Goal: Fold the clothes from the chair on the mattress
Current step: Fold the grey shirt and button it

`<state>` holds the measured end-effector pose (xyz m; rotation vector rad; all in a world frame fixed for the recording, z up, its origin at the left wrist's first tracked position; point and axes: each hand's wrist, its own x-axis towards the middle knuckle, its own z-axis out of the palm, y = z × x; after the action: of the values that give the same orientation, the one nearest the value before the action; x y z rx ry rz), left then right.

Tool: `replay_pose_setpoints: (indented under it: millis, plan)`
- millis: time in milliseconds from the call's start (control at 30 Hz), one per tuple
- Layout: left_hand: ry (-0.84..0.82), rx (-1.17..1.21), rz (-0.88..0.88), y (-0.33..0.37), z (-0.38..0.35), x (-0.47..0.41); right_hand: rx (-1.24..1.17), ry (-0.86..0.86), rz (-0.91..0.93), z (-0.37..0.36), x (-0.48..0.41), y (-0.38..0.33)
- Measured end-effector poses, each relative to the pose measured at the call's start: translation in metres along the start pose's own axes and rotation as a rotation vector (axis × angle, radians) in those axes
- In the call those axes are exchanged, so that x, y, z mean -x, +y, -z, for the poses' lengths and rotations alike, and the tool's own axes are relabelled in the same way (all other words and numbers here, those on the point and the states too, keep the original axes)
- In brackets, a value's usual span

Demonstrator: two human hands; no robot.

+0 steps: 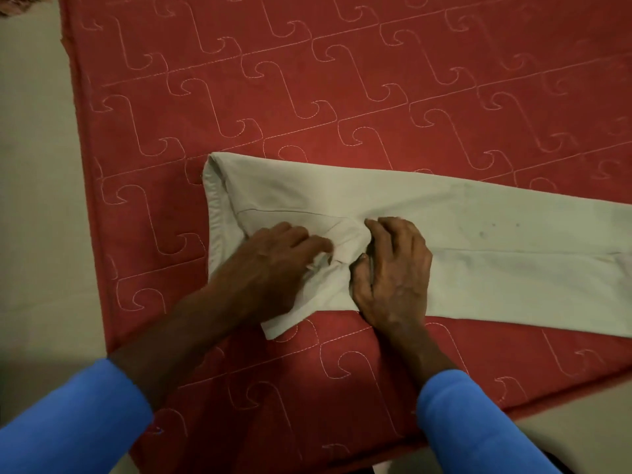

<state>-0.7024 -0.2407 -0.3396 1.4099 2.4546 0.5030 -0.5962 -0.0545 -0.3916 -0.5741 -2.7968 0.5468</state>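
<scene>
We see pale trousers (478, 241) lying flat on the red quilted mattress (342, 80), with the banded end at the left and the rest running off the right edge. The left hand (273, 268) pinches a bunch of cloth near the middle, its grip closed on it. The right hand (393, 268), just beside it, curls onto the same bunch. Its grip seems clenched on the trousers, though the thumb is half hidden.

Matt, soft woven cloth trousers (342, 200); mattress (376, 80) of matt quilted fabric with raised stitching
</scene>
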Motion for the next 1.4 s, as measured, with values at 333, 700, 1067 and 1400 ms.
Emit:
replay_pose_setpoints:
  millis: [333,700,1067,1400]
  plan:
    - [-0.037,-0.079,0.080,-0.015,0.014,0.036,-0.048,0.052,0.220,0.008,0.003,-0.004]
    - [0.474,0.897,0.565,-0.024,0.032,0.010,-0.706,-0.063,-0.200,0.043,-0.054,-0.023]
    - [0.377,0.549,0.879,-0.040,0.019,-0.046,-0.314,-0.082,-0.315,-0.001,-0.099,-0.019]
    - [0.409,0.392,0.863,-0.044,0.014,-0.022,-0.251,-0.055,-0.243,-0.004,-0.085,-0.023]
